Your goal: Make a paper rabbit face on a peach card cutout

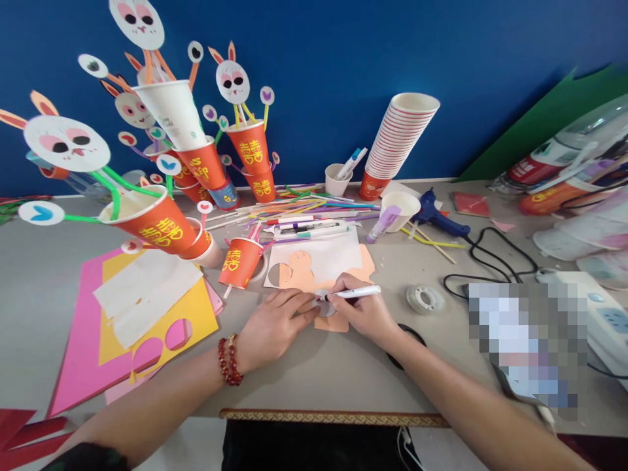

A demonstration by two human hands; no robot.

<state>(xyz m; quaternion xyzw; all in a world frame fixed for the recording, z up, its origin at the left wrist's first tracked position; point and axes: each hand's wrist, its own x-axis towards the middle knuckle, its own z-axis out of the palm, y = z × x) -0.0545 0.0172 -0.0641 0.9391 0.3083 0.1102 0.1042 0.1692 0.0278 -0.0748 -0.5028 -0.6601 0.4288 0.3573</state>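
My right hand (367, 315) grips a white marker (359, 292), its dark tip at a small white paper circle (326, 306). Fingers of my left hand (275, 327) lie stretched out and flat, the tips at the circle's left edge. Under the circle lies cut orange paper (332, 324), which continues behind my hands. White paper (338, 252) with a round cutout sits beyond it. To the left, a red paper cup (240, 263) with pink stems leans at a tilt. What is drawn on the circle is too small to make out.
Rabbit-faced cup figures (164, 226) stand at the left and back. Pink and yellow sheets (83, 340) lie at left. Behind are pens (314, 230), sticks, a tall cup stack (400, 140) and a blue glue gun (441, 219). Tape (424, 299), cables and a power strip (603, 311) are at right.
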